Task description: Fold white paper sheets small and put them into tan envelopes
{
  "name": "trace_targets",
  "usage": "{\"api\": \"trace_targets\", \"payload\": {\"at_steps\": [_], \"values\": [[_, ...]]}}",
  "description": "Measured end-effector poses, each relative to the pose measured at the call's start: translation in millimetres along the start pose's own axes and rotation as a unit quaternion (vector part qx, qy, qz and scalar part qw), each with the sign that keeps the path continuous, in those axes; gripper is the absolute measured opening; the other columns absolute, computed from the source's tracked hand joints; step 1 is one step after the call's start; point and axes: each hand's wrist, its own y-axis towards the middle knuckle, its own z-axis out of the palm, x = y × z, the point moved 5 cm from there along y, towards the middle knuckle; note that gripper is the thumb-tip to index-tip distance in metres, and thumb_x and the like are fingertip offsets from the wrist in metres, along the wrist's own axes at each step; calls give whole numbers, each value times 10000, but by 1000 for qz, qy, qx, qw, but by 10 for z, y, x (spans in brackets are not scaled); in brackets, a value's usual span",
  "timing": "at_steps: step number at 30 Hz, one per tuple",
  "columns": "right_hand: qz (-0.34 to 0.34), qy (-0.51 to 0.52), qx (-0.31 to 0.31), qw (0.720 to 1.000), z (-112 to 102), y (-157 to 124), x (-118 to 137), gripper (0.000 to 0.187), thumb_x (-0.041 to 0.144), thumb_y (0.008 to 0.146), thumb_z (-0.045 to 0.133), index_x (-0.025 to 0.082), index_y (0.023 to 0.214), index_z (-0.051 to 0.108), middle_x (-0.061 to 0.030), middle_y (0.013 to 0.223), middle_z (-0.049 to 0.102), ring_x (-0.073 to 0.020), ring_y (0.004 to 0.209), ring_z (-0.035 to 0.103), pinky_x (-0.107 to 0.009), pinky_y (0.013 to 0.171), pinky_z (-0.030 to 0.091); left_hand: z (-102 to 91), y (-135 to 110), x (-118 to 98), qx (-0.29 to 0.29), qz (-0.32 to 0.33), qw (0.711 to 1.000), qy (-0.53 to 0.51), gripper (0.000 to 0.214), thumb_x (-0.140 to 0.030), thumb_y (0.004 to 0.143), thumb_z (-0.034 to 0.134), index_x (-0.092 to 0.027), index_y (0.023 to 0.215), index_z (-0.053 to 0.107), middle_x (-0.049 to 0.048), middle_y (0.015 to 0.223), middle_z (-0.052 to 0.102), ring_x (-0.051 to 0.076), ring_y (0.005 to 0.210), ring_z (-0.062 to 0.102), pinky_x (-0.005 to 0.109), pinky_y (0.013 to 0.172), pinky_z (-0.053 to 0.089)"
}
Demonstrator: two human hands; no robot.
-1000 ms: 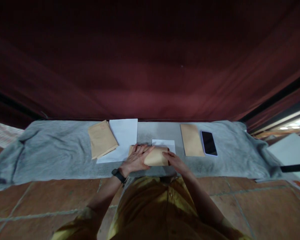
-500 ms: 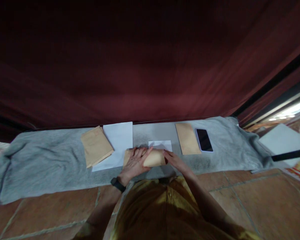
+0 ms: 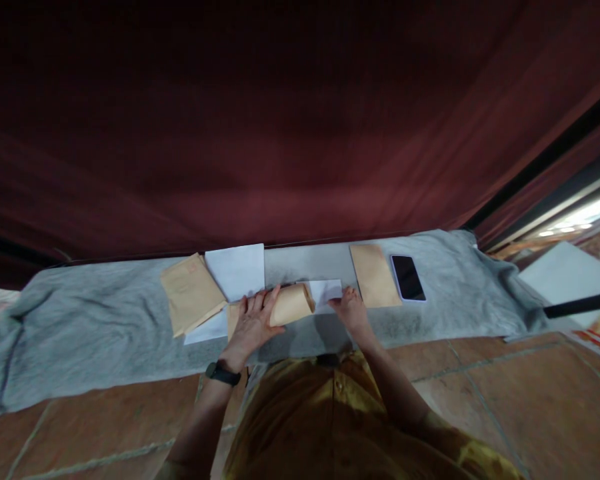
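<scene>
My left hand [image 3: 253, 325], with a dark watch on its wrist, lies with spread fingers on a brown paper envelope [image 3: 291, 305]. Its right end curls up and gapes open. Just right of that opening is a small folded white paper [image 3: 325, 293]. My right hand [image 3: 353, 311] pinches the near right corner of this paper, fingers closed. How the paper's left end meets the envelope is partly hidden by the curled edge.
More brown envelopes [image 3: 193, 293] overlap white sheets [image 3: 237, 270] on the left. Another brown envelope [image 3: 376, 277] and a phone [image 3: 408, 278] lie right. Grey cloth [image 3: 105, 320] covers the narrow surface; a dark red fabric wall [image 3: 300, 167] rises behind.
My left hand and the envelope under it have shifted left, and the envelope's right end now gapes. My right hand has left the envelope and taken hold of the folded white paper.
</scene>
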Motion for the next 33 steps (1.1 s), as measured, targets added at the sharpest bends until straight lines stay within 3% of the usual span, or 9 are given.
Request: {"api": "trace_targets", "payload": {"at_steps": [4, 8, 14, 19, 21, 26, 33], "values": [[-19, 99, -32, 994, 7, 8, -16, 288, 329, 830, 741, 197, 1026, 577, -170, 1043, 682, -334, 1071, 632, -431, 949, 492, 101, -27, 106, 15, -20, 999, -30, 1110, -405, 787, 798, -303, 1647, 104, 141, 1495, 483, 360, 1418, 439, 621, 1225, 210], [-7, 255, -39, 966, -48, -12, -67, 162, 360, 853, 637, 246, 915, 540, -72, 862, 648, -259, 874, 627, -375, 824, 495, 129, -44, 123, 8, -23, 999, -47, 1138, -423, 769, 806, -298, 1647, 92, 146, 1503, 470, 369, 1428, 425, 626, 1224, 209], [19, 347, -69, 935, -351, 69, -271, 235, 482, 859, 531, 267, 863, 437, -4, 790, 554, -196, 733, 545, -325, 707, 463, 134, -59, 126, 7, -19, 998, -54, 1158, -456, 759, 812, -295, 1647, 86, 151, 1537, 433, 376, 1439, 407, 633, 1228, 190], [26, 437, -91, 895, -484, 28, -377, 312, 541, 850, 573, 260, 906, 449, 32, 764, 529, -166, 705, 506, -289, 673, 458, 161, -44, 144, 7, -20, 998, -66, 1162, -477, 751, 812, -293, 1645, 93, 150, 1538, 433, 379, 1447, 400, 642, 1230, 175], [16, 454, -77, 888, -453, -26, -344, 314, 539, 843, 594, 250, 916, 495, 17, 786, 567, -174, 734, 525, -295, 696, 464, 178, -39, 152, 9, -19, 997, -70, 1180, -475, 742, 818, -286, 1646, 84, 156, 1535, 435, 382, 1449, 399, 644, 1230, 173], [-26, 381, 32, 923, -307, -80, -264, 246, 468, 861, 555, 236, 895, 628, -36, 792, 667, -217, 770, 596, -329, 712, 481, 198, -40, 155, 9, -14, 997, -71, 1190, -464, 743, 814, -297, 1646, 57, 159, 1542, 427, 380, 1451, 398, 643, 1226, 179], [-19, 370, 105, 923, -298, 62, -409, 197, 412, 798, 599, 229, 758, 659, 20, 613, 624, -160, 556, 557, -254, 509, 442, 176, -35, 122, 13, -6, 997, -71, 1207, -448, 731, 830, -297, 1645, 57, 159, 1539, 424, 378, 1453, 393, 649, 1233, 155]]}}
